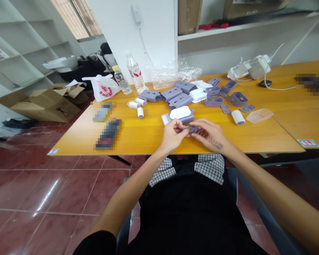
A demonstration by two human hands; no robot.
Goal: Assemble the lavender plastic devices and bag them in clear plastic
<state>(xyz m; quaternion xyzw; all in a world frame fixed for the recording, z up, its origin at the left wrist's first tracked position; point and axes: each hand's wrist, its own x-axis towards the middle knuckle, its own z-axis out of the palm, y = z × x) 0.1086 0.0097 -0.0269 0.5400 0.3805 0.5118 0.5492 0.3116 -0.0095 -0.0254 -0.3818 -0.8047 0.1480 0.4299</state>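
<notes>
Down at the near edge of the yellow table (140, 140), left hand (172, 134) and right hand (210, 134) are both curled in, fingers pinching a small grey-purple plastic part (192, 129) between them. Just ahead sits a white-topped grey housing (180, 114), with more grey pieces (171, 94) scattered behind it.

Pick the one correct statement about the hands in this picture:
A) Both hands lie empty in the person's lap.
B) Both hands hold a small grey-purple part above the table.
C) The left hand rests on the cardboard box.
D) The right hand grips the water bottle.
B. The left hand and right hand meet above the yellow table, with the small grey-purple part held between their fingers.
</notes>
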